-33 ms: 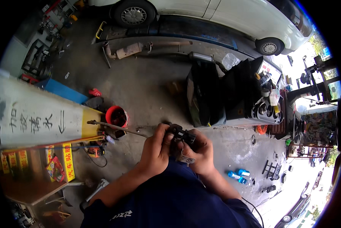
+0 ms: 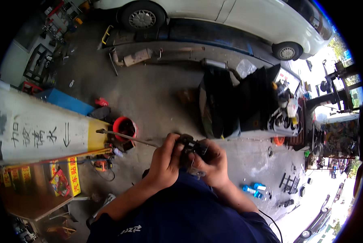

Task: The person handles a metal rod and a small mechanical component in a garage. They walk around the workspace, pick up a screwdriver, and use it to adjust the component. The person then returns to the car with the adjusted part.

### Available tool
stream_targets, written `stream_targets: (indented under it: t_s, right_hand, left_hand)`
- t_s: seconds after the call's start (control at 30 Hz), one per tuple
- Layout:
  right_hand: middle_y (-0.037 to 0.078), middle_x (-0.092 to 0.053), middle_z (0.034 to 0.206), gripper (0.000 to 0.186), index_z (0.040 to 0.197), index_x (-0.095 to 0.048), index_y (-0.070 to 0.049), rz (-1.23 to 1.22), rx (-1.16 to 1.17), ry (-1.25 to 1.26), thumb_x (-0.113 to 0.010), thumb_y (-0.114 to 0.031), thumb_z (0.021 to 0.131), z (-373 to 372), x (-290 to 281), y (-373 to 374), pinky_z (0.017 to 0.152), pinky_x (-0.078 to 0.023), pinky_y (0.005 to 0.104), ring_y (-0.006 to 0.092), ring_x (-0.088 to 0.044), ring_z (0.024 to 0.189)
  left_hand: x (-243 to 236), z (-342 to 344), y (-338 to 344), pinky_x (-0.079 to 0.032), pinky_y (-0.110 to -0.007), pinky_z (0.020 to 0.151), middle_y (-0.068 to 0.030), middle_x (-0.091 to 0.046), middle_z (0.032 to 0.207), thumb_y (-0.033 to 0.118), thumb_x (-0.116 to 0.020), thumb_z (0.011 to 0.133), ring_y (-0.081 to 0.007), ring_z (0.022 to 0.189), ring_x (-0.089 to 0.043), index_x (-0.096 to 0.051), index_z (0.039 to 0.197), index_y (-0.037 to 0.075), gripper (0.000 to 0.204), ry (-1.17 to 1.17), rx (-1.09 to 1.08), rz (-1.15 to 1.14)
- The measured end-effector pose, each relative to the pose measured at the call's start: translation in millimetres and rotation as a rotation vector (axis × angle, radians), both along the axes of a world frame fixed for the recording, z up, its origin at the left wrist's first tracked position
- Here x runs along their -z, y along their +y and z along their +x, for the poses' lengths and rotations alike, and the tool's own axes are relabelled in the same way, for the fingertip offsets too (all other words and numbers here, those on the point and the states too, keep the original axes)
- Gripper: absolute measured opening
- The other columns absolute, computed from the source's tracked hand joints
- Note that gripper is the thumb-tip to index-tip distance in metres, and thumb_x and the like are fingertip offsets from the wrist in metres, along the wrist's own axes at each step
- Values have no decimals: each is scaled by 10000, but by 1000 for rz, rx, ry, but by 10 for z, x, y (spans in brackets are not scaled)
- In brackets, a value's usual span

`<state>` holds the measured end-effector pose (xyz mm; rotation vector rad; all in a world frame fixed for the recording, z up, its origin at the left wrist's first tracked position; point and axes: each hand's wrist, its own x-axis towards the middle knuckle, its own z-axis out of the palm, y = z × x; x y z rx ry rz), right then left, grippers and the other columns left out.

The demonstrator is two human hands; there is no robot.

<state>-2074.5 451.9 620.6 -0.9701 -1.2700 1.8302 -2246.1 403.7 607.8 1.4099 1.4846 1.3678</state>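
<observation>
In front of my chest, both hands grip a small black mechanical part (image 2: 195, 146) with a dark connector-like block. A metal tab with a hole (image 2: 197, 172) shows below it; its exact kind I cannot make out. My left hand (image 2: 166, 162) is closed around its left side, thumb and fingers pressed together. My right hand (image 2: 214, 164) wraps the right side, with the thumb against the front. From my left hand a long thin metal rod (image 2: 131, 138) sticks out leftward, ending in a wider tip. Whether rod and part are joined is hidden by the fingers.
A red bucket (image 2: 124, 126) stands left, by a white and yellow pillar (image 2: 80, 129). Ahead right are a black bin-like container (image 2: 222, 101) and a cluttered cart (image 2: 284, 125). An exhaust pipe (image 2: 139, 56) lies before a white car (image 2: 213, 10). Blue bottles (image 2: 253, 190) lie right.
My view has shifted slightly. Both hands stay closed on the black part, almost in the same place, and the rod still points left.
</observation>
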Motion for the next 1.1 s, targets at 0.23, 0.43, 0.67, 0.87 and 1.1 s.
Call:
stream_targets:
  t_s: [0.23,0.43,0.67,0.87,1.1]
  right_hand:
    - [-1,-704,943,157,1053,-671,11,95,-145,-88,-793,-18,958,-826,-336,1868,751,-523,235,46,-626,863]
    - [21,-736,1003,181,1141,-688,30,146,-352,-220,-784,-9,993,-2070,-430,3180,783,-563,239,60,-670,927]
    - [72,-746,938,243,1187,-690,56,223,-315,-141,-784,-75,1007,-3989,-518,4404,739,-578,280,99,-695,832]
    - [59,-713,901,212,1214,-695,15,231,-334,-246,-697,-129,1059,-5305,-388,5307,680,-522,276,96,-642,740]
    - [73,-702,881,214,1208,-688,36,118,-523,-337,-654,-135,1083,-6720,479,6500,654,-538,279,114,-656,716]
  left_hand:
    - [-246,-865,1616,-452,-272,742,-7,-619,986,336,-513,1170,-70,866,-564,-537,1306,34,333,-418,93,-82]
    - [-86,-1990,2706,-459,-301,1033,-50,-628,1232,324,-544,1155,-129,1145,-588,-525,1388,24,381,-687,-26,-13]
    - [-74,-3661,3828,-443,-261,966,-17,-623,1190,271,-532,1159,-69,1095,-546,-544,1323,29,292,-824,-117,63]
    - [-422,-5164,4545,-539,-266,643,-43,-652,958,376,-575,1135,-113,789,-651,-585,1246,52,343,-841,-214,59]
    - [-372,-6974,5549,-487,-258,595,-22,-590,886,361,-612,1132,-75,696,-564,-536,1183,57,317,-633,-403,149]
